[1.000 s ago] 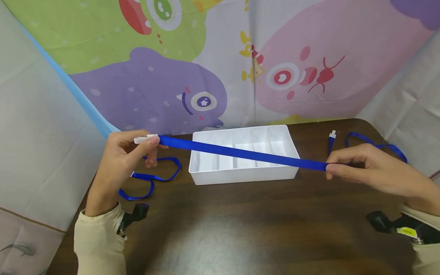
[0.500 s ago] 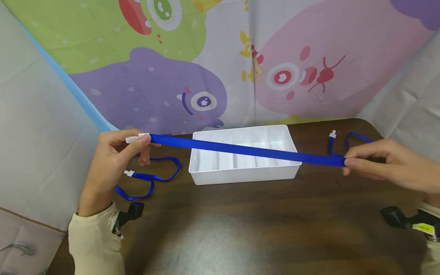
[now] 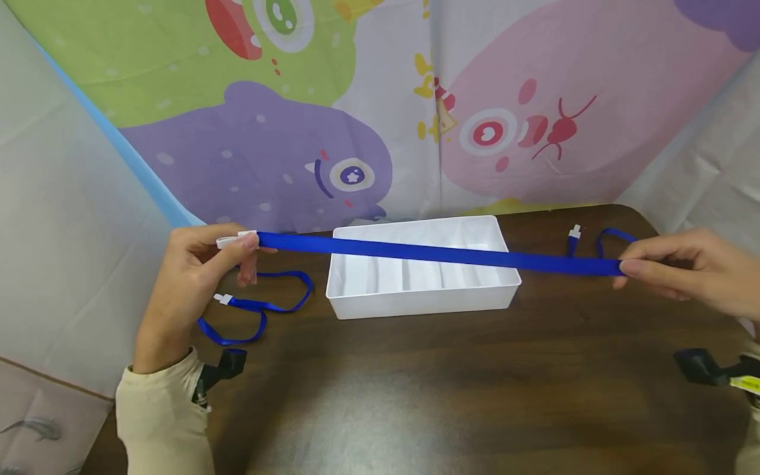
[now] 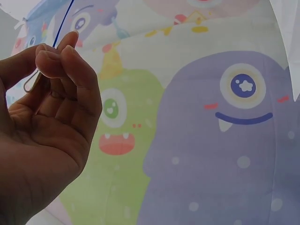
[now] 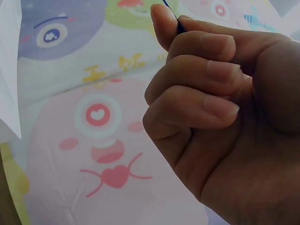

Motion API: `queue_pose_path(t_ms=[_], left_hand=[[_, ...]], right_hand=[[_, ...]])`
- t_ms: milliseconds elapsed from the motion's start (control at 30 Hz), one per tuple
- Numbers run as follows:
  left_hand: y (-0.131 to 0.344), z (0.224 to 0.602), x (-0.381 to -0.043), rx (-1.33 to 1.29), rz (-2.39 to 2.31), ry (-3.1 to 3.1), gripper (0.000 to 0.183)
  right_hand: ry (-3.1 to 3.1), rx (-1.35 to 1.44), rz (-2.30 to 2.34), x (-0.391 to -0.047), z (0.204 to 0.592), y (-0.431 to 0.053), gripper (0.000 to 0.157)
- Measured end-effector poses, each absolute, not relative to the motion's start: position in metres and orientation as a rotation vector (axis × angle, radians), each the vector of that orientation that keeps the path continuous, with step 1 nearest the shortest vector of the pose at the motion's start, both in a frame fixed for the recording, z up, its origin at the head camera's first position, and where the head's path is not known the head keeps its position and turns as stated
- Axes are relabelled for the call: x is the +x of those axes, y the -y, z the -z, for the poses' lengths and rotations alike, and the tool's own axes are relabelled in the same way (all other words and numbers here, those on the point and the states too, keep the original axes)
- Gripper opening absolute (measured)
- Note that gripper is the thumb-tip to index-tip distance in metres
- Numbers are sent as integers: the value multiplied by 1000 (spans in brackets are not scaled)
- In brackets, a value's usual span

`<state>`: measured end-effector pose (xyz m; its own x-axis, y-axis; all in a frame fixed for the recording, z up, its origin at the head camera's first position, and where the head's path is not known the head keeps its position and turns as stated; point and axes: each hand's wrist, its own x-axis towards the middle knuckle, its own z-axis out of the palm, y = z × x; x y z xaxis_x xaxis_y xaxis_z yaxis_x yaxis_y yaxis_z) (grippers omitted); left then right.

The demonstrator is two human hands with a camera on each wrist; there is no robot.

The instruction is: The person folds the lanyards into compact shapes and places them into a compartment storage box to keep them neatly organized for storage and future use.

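Observation:
A blue lanyard (image 3: 415, 252) is stretched taut in the air between both hands, crossing in front of the white box. My left hand (image 3: 192, 277) pinches its white-clip end between thumb and fingers; in the left wrist view the white loop (image 4: 33, 80) pokes out beside the fingers. The other end is pinched by my right hand (image 3: 695, 270), and only a sliver of blue strap (image 5: 180, 27) shows at its fingertips in the right wrist view. Beneath the strap stands a white divided box (image 3: 424, 305) with several compartments.
A second blue lanyard (image 3: 261, 305) lies loosely looped on the brown table (image 3: 380, 389), left of the box. Another blue lanyard (image 3: 572, 245) with a white clip lies at the back right, partly behind the right hand. A cartoon-printed cloth (image 3: 267, 158) hangs behind the table.
My right hand has moved right and slightly up, drawing the lanyard out longer and closer to level. The left hand shifted a little left, still gripping its end.

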<state>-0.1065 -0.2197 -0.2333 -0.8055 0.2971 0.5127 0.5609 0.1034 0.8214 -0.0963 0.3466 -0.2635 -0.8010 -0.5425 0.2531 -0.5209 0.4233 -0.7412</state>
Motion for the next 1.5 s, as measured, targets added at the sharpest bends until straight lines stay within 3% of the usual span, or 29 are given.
queue_pose_path(t_ms=[933,1300,1500], left_hand=[[215,237,-112,-851,1711,2281,21],[213,240,-116,-844,1623,2362,31],[211,239,-117,-821,1534,2479,39]], right_hand=[[-2390,-1064,1615,-112,273,-374,36],[-2619,-880,1563,-107,271,-373,31],[-2838,-495,1322,-106,268,-365,14]])
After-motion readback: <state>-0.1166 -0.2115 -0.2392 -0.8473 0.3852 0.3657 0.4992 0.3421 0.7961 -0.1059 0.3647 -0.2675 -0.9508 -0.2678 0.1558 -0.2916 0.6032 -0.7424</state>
